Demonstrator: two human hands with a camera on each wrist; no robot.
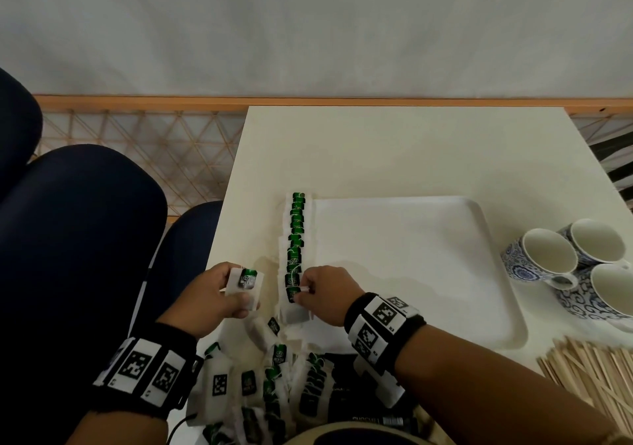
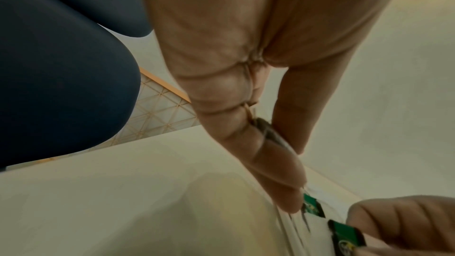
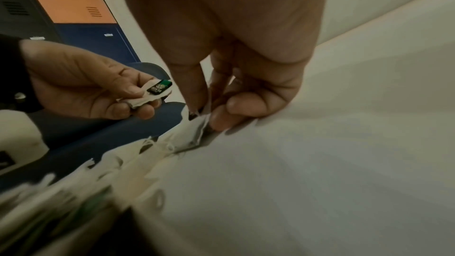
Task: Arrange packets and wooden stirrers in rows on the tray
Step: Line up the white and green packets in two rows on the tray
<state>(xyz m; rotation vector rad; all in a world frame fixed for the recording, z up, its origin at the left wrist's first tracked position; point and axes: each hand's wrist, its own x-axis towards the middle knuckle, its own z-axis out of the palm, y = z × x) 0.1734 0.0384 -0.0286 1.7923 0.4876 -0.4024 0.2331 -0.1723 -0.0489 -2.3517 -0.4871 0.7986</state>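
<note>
A row of white tea-bag packets with green tags [image 1: 296, 239] runs along the left edge of the white tray [image 1: 445, 273]. My right hand [image 1: 320, 295] pinches the nearest packet of that row [image 1: 294, 294] at the tray's front left; the right wrist view shows its fingertips [image 3: 219, 122] closed on the packet's edge. Just left of the tray my left hand [image 1: 219, 294] holds a small stack of packets [image 1: 246, 282], also seen in the right wrist view [image 3: 152, 94]. A loose heap of packets [image 1: 267, 383] lies near the table's front edge. Wooden stirrers [image 1: 596, 372] are piled at the right front.
Three blue-and-white cups [image 1: 575, 266] stand right of the tray. A dark box [image 1: 349, 400] lies under my right forearm among the packets. Dark blue chair cushions [image 1: 78, 239] sit left of the white table [image 1: 376, 150].
</note>
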